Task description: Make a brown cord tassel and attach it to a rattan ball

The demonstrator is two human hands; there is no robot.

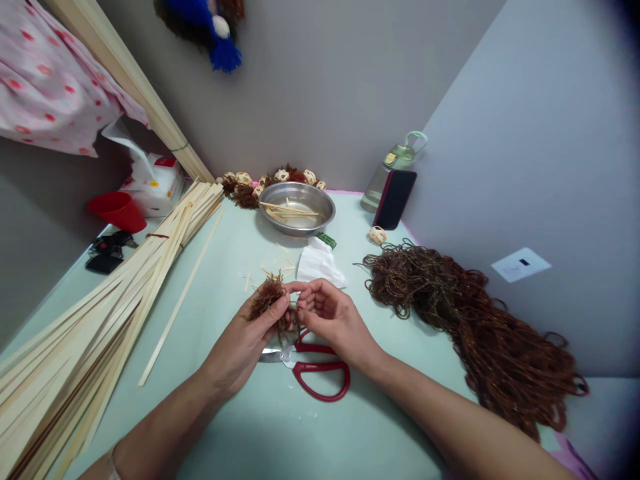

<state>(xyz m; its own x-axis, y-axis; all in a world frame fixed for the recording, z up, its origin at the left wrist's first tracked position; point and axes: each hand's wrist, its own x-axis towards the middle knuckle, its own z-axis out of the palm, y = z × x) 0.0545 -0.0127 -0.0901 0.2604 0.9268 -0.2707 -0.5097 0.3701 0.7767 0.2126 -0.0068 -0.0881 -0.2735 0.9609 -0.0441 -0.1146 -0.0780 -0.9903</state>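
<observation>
A shaggy brown yarn tuft (267, 298) sits in my left hand (265, 323), the thumb pressed over it and strands hanging below. Close against it, my right hand (333, 317) has its fingers curled and pinched beside the tuft; what lies between those fingertips is too small to make out. Beneath both hands lie red-handled scissors (321, 381) on the pale green table, blades toward the left and partly hidden by my left hand. Just beyond my hands are a crumpled white tissue (320, 262) and scattered pale strip scraps (247, 281).
At left is a bundle of wooden strips (120, 313), with a red cup (117, 211) and tissue box (157, 183) behind. A metal bowl (297, 228) holds water and strips. To the right lie brown yarn (465, 320), a phone (395, 200), a bottle (376, 187) and a woven ball (377, 235).
</observation>
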